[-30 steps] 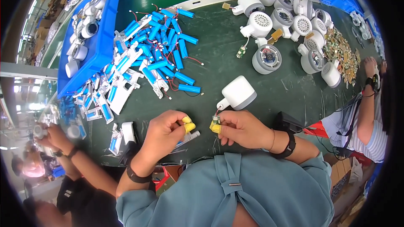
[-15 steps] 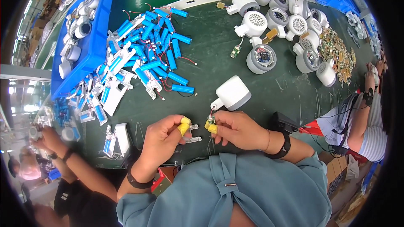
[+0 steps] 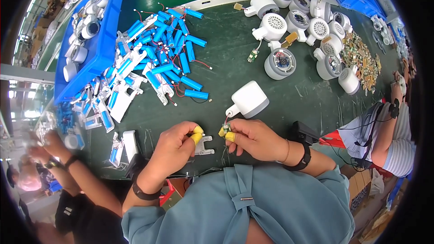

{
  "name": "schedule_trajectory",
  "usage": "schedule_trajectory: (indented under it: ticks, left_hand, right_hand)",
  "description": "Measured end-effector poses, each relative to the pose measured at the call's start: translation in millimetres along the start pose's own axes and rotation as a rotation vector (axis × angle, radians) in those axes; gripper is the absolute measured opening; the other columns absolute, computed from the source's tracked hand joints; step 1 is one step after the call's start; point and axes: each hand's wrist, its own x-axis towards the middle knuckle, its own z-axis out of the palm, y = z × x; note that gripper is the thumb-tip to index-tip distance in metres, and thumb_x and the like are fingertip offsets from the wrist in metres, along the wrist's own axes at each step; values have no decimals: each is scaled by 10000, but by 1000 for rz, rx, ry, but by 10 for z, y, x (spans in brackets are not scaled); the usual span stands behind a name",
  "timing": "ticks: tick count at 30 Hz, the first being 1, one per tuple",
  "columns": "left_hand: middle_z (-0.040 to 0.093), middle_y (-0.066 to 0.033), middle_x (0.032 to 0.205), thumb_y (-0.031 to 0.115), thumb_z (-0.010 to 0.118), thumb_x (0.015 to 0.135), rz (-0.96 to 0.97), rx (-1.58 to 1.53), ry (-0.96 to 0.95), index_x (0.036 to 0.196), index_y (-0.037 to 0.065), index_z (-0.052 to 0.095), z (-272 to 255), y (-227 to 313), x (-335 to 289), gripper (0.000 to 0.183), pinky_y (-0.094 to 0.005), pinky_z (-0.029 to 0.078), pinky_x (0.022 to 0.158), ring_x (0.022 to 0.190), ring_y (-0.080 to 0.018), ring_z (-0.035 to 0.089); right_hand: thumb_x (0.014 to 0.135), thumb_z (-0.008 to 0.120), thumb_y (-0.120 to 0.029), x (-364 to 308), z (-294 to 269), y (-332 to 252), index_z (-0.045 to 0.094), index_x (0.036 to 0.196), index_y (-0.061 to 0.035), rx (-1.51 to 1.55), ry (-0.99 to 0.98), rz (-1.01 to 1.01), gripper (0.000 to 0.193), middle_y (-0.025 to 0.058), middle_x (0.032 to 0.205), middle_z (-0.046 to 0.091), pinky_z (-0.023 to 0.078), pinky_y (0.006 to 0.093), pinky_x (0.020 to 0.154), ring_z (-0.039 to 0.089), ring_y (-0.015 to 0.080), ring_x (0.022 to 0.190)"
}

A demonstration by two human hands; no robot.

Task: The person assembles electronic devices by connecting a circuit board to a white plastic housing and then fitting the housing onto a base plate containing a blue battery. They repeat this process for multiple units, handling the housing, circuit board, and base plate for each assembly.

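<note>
- At the lower centre of the frame, grasping a small circuit board (image 3: 226,129) between thumb and forefinger of the right hand (image 3: 257,138), both tipped in yellow finger covers (image 3: 230,136).
- Joined through thin red wires (image 3: 227,119) to a white device housing (image 3: 250,98) with a grey rim, lying on the dark green surface (image 3: 194,113) just above the right hand.
- Seems to be at the step of handling the wired board; would next call for a firm pinch, slack in the wires and perhaps help from the left fingertips.
- Left of centre, pressing thumb and forefinger of the left hand (image 3: 174,147) together; cannot tell whether anything is pinched, nor whether touching the white plastic bracket (image 3: 205,152) close beside.
- Reaching in from lower left and lower right, backs upward, fingertips facing across a gap.
</note>
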Motion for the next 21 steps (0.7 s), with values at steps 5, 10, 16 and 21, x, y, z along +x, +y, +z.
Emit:
schedule_trajectory:
  ticks: [5,10,16,21]
  left_hand:
    - [618,-41,806,-57,512,887,140,-28,23,1093,16,589,189,-68,70,232,-239,452,519,579,-62,549]
    - [586,-162,967,-46,549,868,370,135,82,1105,1,537,313,-12,113,242,-391,504,695,796,-323,616]
    - [594,-159,983,-8,580,843,474,288,193,1101,1,519,383,-5,97,265,-428,522,634,757,-354,634]
    - [594,-162,981,6,591,841,493,328,202,1090,-4,516,374,15,88,260,-432,522,640,760,-356,636]
  right_hand:
    - [1017,453,-64,14,7,1,565,1015,0,33,-11,16,129,62,894,666,554,248,632,680,117,778]
    - [997,456,-87,8,26,34,554,977,3,62,35,-8,134,78,864,678,547,256,597,668,110,715]
    - [1027,453,-78,14,17,25,571,1023,-6,109,22,16,139,44,881,645,542,239,608,652,97,735]
    - [978,487,-63,14,85,13,565,970,-4,69,97,-24,98,70,825,666,533,263,584,660,118,678]
